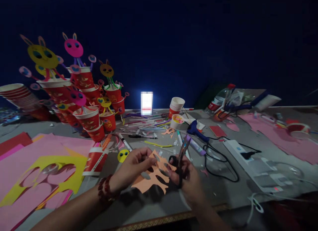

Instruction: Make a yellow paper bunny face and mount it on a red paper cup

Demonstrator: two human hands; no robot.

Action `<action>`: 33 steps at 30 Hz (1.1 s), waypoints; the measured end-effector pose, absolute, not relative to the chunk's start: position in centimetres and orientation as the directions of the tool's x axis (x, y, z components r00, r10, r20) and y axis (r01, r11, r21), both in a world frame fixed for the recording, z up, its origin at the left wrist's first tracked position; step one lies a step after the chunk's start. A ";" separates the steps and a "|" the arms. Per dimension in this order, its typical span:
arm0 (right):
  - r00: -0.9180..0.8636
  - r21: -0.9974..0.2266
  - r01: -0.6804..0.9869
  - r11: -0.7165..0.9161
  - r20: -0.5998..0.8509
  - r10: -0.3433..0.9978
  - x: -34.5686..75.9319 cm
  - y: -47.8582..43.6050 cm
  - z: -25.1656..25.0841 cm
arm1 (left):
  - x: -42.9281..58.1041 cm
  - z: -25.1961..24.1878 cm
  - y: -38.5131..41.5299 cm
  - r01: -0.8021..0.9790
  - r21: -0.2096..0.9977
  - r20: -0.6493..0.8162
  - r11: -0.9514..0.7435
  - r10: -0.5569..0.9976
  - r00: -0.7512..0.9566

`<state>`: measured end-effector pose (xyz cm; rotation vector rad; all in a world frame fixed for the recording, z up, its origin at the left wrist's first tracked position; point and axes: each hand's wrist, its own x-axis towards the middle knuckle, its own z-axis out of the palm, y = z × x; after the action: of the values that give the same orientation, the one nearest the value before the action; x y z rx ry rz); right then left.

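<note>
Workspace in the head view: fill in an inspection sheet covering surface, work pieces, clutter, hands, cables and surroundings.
Surface: grey table, littered.
Work pieces: orange paper with cut-out holes; scissors, blades up.
Clutter: pink paper, thin sticks, glue gun, decorated cups.
Hands: left hand pinches the orange paper; right hand grips the scissors.
Cables: black cord looped near the glue gun; power strip at right.
Surroundings: dark blue backdrop.

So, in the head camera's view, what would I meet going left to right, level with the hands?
Yellow sheet with holes, red paper cup, left hand, orange paper, right hand holding scissors, white power strip.
</note>
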<state>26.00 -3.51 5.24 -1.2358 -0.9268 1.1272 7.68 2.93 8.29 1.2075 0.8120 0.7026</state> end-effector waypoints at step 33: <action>0.231 -0.778 0.606 -0.163 -0.024 0.973 31.3 -3.1 1.6 | 6.2 7.7 5.6 0.108 0.993 -0.099 0.049 0.842 0.530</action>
<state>31.28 -3.10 1.63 -1.8577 -1.4514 0.7214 6.22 5.60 7.66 1.4325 0.8801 0.6878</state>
